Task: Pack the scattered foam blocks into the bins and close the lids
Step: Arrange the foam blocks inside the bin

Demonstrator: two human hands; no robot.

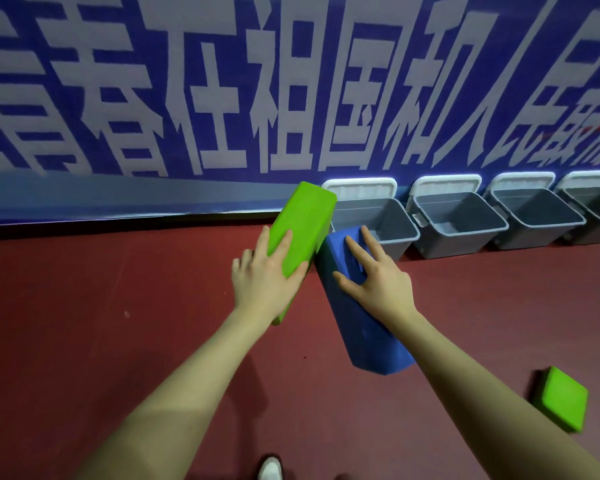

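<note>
My left hand [262, 277] grips a long green foam block [300, 223], held up off the floor and pointing toward the wall. My right hand [378, 282] grips a long blue foam block [357, 327], with fingers spread over its top face. The two blocks touch near their far ends, just in front of the leftmost grey bin [392, 233]. Several grey bins stand in a row against the wall, all with white lids [359, 188] tipped open. The second bin [461, 223] shows an empty inside.
Another green foam block [563, 400] lies on the red floor at the lower right. A blue banner with large white characters [291, 98] covers the wall behind the bins. My white shoe [270, 469] shows at the bottom edge.
</note>
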